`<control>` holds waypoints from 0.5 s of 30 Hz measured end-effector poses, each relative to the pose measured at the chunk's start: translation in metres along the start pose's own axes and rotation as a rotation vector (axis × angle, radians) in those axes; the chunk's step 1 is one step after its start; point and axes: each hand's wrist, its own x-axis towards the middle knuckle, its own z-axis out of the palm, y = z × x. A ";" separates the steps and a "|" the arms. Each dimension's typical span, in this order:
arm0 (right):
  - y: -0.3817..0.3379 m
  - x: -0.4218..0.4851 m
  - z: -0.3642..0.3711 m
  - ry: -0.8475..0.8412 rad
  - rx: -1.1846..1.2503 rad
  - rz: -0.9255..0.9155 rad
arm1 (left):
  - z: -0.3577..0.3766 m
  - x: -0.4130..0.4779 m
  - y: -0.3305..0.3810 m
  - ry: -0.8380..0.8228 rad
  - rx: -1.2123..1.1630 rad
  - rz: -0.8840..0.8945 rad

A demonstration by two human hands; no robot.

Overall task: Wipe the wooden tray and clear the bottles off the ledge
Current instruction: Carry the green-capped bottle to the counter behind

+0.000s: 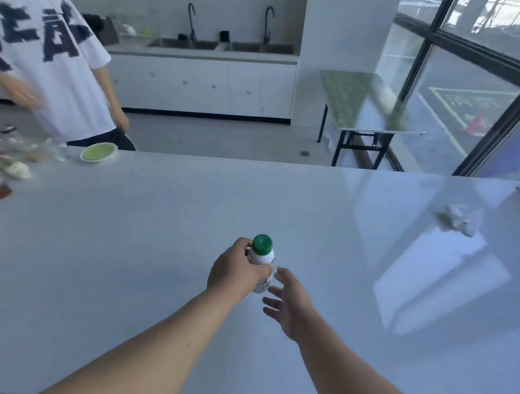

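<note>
Left hand (235, 269) is wrapped around a white bottle (262, 263) with a green cap (262, 244), out over the middle of the pale countertop (163, 223); the fingers hide most of the bottle's body and its label is too blurred to read; whether its base touches the counter cannot be told, since the hand covers it. Right hand (290, 304) hangs just beside the bottle, fingers spread wide, palm turned toward it, gripping nothing; its fingertips are near the bottle's lower part, and contact is unclear. Far right, a crumpled white wad (458, 220) lies on the counter, cloth or paper, hard to say. Far left, a green plate (98, 153) sits at the counter's edge beside a smeared scatter of small items; behind them stands another person in a white printed T-shirt (48, 56), cut off at the frame's top. Behind, sinks and a folding table (365, 103).
</note>
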 end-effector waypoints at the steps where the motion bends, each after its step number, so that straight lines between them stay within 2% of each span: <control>1: 0.007 0.007 0.011 -0.010 -0.013 0.016 | -0.005 0.003 -0.013 0.007 -0.001 -0.020; 7: 0.037 0.033 0.047 -0.037 -0.073 0.091 | -0.016 0.010 -0.064 0.020 -0.018 -0.110; 15: 0.051 0.042 0.051 -0.017 -0.164 0.090 | -0.012 0.016 -0.080 -0.036 -0.003 -0.120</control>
